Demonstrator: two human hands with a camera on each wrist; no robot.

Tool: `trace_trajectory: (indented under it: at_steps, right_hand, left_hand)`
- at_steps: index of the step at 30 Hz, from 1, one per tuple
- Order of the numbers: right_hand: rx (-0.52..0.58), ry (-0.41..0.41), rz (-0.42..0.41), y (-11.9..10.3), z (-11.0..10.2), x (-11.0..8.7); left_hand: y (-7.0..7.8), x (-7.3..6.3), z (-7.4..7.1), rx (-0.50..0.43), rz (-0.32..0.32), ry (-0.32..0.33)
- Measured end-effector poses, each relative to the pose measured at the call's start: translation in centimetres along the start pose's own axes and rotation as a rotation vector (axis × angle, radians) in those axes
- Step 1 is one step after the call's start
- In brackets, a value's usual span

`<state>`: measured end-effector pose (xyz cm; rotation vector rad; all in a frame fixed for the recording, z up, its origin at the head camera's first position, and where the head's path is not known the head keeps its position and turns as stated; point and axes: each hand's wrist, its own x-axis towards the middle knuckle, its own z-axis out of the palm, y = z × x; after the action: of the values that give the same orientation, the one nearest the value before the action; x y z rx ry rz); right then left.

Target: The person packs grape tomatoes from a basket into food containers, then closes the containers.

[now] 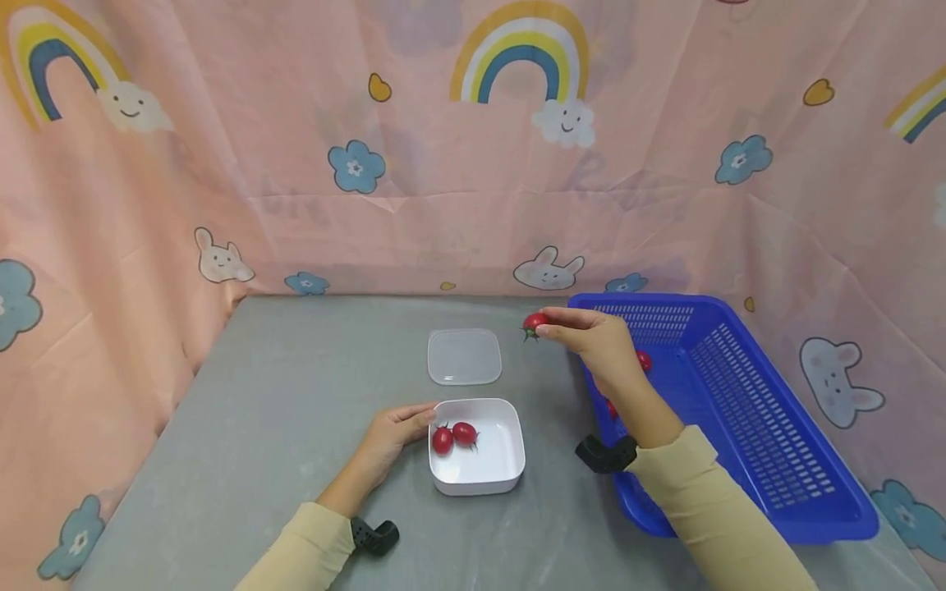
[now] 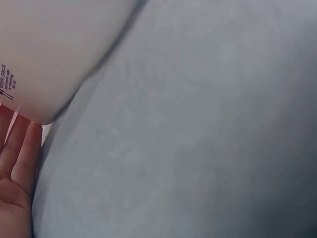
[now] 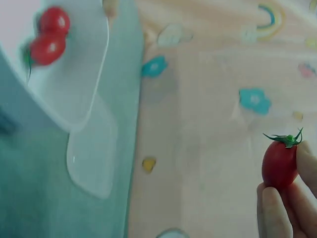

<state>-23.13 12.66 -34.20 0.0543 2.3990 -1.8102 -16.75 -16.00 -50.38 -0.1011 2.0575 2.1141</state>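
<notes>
Your right hand (image 1: 591, 332) pinches a red cherry tomato (image 1: 535, 321) between thumb and fingertips, holding it up in the air by the far left corner of the blue basket (image 1: 687, 394); the right wrist view shows the tomato's green stalk end uncovered; your left hand (image 1: 395, 431) has its fingers out straight, touching the left wall of the white container (image 1: 488, 451). That container stands on the grey table (image 1: 296, 394), well in from the left edge; two tomatoes (image 1: 443, 440) lie close together in its left half; a translucent lid (image 1: 464, 357) lies flat just beyond it, nearer the table's far edge. The basket takes up the table's right side; two more tomatoes show inside it, one (image 1: 645, 359) just past your right wrist, the other partly hidden; a pink printed curtain (image 1: 473, 222) hangs behind the far edge.
</notes>
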Motion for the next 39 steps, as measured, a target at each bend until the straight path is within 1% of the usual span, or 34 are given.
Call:
trace_trajectory:
  at_steps: [3, 8, 14, 17, 24, 31, 34, 39]
  right_hand:
    - [0.003, -0.023, -0.011, -0.3, 0.8, -1.1]
    - [0.006, -0.037, -0.046, -0.8, 1.8, -3.0]
    - [0.017, -0.066, -0.041, -0.5, 3.0, -3.8]
    - [0.002, -0.081, -0.033, -0.4, 3.7, -4.3]
    - [-0.019, -0.039, -0.033, -0.2, 4.8, -5.7]
    - [0.009, -0.037, -0.024, 1.5, 6.4, -6.0]
    - [0.02, -0.044, -0.03, 2.6, 7.3, -5.8]
    - [0.001, -0.052, -0.039, 4.6, 9.0, -5.1]
  left_hand:
    - [0.1, 0.0, 0.0, 0.011, 0.001, 0.001]
    - [0.0, 0.0, 0.1, 0.032, 0.001, 0.008]
    - [0.2, 0.1, 0.0, 0.023, 0.01, -0.001]
    - [0.3, 0.1, 0.0, -0.002, 0.011, -0.001]
    - [0.2, 0.1, 0.1, -0.013, 0.014, 0.005]
    - [0.2, 0.0, -0.1, -0.011, 0.009, -0.015]
    - [0.2, 0.0, -0.2, -0.005, 0.006, -0.014]
    - [0.1, 0.0, -0.2, 0.003, 0.007, -0.011]
